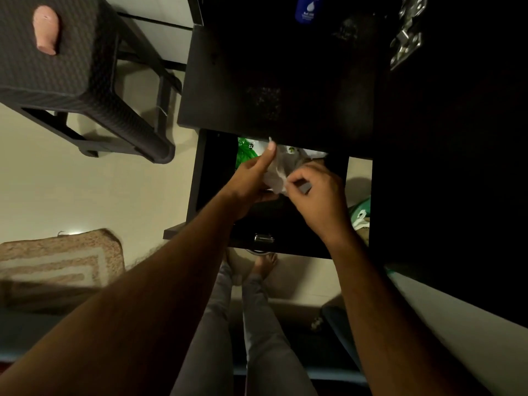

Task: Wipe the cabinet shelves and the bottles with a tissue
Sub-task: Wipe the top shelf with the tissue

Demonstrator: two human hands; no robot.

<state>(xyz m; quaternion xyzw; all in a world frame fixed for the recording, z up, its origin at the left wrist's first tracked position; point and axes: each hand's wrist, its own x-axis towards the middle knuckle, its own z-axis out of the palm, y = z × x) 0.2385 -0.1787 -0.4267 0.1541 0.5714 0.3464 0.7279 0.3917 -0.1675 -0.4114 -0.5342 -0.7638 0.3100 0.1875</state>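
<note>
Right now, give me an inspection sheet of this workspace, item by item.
Surface: dark cabinet shelf, dusty patches.
Job's things: white tissue held over the open drawer; blue bottle at the back of the shelf.
Clutter: green packet in the drawer.
Grippers: left hand grips the tissue; right hand pinches it.
Cables: nothing seen.
Surroundings: dark stool, woven mat, pale floor.
</note>
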